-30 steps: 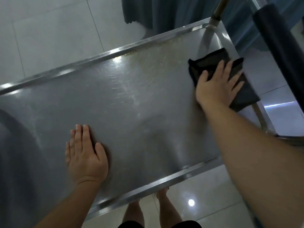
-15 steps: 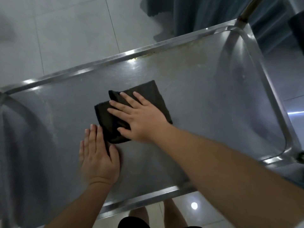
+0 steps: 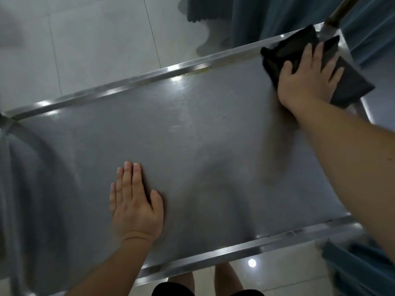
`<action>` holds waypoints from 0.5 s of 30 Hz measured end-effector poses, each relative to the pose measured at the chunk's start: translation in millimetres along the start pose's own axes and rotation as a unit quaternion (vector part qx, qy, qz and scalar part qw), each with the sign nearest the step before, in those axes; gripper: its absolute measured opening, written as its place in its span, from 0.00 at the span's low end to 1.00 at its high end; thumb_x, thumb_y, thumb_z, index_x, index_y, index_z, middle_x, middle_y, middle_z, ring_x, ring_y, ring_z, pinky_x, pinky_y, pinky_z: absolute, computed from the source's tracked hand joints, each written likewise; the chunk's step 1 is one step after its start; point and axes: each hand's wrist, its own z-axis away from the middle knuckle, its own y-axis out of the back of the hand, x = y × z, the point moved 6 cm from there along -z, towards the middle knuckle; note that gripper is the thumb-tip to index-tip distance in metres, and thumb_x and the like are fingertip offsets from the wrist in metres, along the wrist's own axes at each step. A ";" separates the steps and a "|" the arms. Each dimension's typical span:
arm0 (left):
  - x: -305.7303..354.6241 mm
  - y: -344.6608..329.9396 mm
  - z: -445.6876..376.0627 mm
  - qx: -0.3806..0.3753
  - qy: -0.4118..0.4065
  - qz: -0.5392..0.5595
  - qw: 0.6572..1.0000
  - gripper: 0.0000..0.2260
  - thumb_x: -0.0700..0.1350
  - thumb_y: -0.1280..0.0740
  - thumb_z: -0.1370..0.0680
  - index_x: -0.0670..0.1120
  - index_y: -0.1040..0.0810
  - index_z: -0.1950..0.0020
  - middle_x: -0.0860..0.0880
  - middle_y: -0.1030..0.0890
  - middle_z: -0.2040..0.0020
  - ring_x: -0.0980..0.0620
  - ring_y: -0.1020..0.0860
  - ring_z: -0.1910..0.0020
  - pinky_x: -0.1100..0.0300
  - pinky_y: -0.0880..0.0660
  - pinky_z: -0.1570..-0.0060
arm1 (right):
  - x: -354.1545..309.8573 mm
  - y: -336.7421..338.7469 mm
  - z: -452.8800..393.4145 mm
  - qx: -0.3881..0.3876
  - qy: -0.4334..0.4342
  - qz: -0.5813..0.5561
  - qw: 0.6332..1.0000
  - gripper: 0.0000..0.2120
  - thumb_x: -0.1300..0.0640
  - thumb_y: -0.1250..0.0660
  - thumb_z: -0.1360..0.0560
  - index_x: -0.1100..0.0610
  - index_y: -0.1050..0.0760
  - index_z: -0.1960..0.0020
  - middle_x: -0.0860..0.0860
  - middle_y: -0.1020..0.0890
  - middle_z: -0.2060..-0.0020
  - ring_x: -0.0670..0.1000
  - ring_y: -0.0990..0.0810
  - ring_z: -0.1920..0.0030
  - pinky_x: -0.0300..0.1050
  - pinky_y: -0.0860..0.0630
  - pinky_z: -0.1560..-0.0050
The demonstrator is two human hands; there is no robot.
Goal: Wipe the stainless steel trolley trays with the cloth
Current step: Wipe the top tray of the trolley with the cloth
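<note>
The stainless steel trolley tray [image 3: 192, 129] fills most of the view, its raised rim running along the far and near sides. A dark cloth [image 3: 350, 86] lies at the tray's far right corner, partly over the right rim. My right hand [image 3: 307, 82] presses flat on the cloth with fingers spread and straight. Flat on the bare tray near the front edge rests my left hand [image 3: 134, 201], fingers together and straight, holding nothing.
A trolley post [image 3: 339, 11] rises at the far right corner. Blue curtains [image 3: 256, 16] hang behind the trolley, and more blue fabric [image 3: 359, 270] shows at the lower right. White floor tiles [image 3: 85, 45] surround the trolley. My legs show below the near rim.
My right hand has swept the cloth from the middle of the tray, beside my left hand, out to the far right corner. My left hand has stayed flat in place.
</note>
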 end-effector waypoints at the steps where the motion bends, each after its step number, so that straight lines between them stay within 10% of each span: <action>1: 0.4 0.5 0.1 -0.003 0.000 0.000 1.000 0.33 0.55 0.46 0.19 0.45 0.43 0.14 0.46 0.44 0.14 0.47 0.48 0.15 0.46 0.52 0.17 | -14.9 -3.2 10.7 0.000 -0.016 -0.013 1.000 0.38 0.34 0.60 0.22 0.49 0.52 0.15 0.49 0.50 0.16 0.62 0.54 0.17 0.65 0.59 0.20; 8: 0.1 -0.1 0.1 -0.024 0.008 -0.007 1.000 0.34 0.56 0.47 0.19 0.47 0.45 0.14 0.48 0.46 0.13 0.50 0.52 0.14 0.46 0.52 0.17 | -177.7 -42.6 138.2 -0.039 0.214 -0.011 0.976 0.35 0.37 0.51 0.20 0.48 0.48 0.15 0.46 0.49 0.16 0.60 0.54 0.17 0.63 0.59 0.20; 15: 1.1 -1.2 0.4 -0.014 0.004 -0.002 1.000 0.33 0.55 0.46 0.18 0.47 0.45 0.14 0.48 0.45 0.13 0.49 0.50 0.14 0.45 0.50 0.17 | -241.1 -60.5 165.8 -0.128 0.559 0.065 0.817 0.32 0.34 0.57 0.18 0.41 0.52 0.16 0.40 0.53 0.17 0.50 0.60 0.17 0.57 0.63 0.19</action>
